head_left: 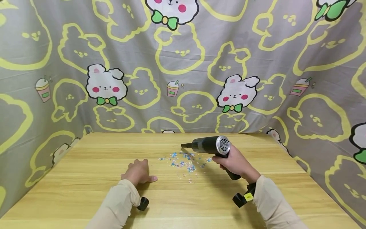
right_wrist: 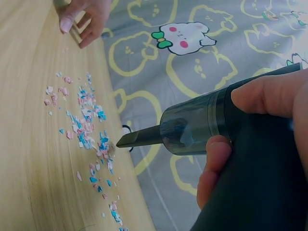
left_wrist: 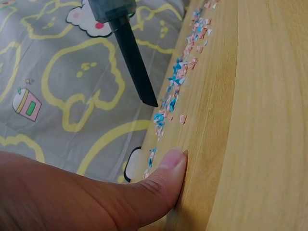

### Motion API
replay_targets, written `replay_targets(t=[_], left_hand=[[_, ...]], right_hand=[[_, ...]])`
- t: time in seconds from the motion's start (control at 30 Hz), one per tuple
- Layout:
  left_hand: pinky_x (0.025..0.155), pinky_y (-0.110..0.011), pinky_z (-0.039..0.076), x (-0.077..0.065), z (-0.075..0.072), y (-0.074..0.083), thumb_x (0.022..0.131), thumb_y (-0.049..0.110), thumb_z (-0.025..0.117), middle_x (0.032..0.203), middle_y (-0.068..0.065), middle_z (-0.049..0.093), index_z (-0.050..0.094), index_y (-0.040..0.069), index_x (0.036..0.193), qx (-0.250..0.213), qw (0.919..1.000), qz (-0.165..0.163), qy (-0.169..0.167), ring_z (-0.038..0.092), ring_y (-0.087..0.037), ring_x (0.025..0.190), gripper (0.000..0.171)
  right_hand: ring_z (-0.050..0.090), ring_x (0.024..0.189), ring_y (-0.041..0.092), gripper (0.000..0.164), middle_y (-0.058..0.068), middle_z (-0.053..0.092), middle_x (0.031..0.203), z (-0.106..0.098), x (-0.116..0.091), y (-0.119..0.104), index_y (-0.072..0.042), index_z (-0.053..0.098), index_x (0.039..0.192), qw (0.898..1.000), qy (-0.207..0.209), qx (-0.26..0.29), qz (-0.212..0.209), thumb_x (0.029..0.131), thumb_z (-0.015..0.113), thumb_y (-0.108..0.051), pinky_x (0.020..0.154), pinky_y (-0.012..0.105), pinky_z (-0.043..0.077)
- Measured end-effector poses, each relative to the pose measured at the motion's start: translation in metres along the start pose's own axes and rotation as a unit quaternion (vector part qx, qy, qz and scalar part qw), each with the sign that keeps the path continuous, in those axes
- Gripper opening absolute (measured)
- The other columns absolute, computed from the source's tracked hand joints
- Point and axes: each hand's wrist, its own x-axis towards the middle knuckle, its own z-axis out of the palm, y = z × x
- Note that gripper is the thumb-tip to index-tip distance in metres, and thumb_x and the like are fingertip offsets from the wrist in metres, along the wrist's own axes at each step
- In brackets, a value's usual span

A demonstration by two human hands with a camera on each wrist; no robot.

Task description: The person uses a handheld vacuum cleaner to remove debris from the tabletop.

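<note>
wood-grained table, yellow-brown, bearing a loose scatter of blue, pink and white scraps, densest at the middle, sparser outward; the left hand touches the table left of the scraps.

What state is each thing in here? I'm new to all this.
Paper scraps: loose, scattered
Handheld vacuum: raised; running or not, can't tell
Nozzle: attached, tip near the scraps
Right hand: gripping the vacuum's handle
Wooden table: partly strewn with scraps
Left hand: resting on the table
Patterned cloth: hanging, creased
</note>
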Motion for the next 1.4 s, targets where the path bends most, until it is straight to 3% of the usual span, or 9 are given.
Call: replay_targets(t=[1.4], left_hand=[[0.08,-0.086,0.028,-0.0026,0.0007,-0.0057,0.073,0.05,0.075,0.132,-0.041,0.038,0.046,-0.003,0.131,-0.012,0.9997,0.022,0.001,0.032,-0.061,0.119,0.084]], right_hand=[[0.054,0.052,0.023,0.057,0.015,0.056,0.074,-0.0036,-0.0014,-0.0045,-0.002,0.04,0.129,1.0,0.002,0.001,0.007,0.082,0.071,-0.008,0.051,0.037,0.05]])
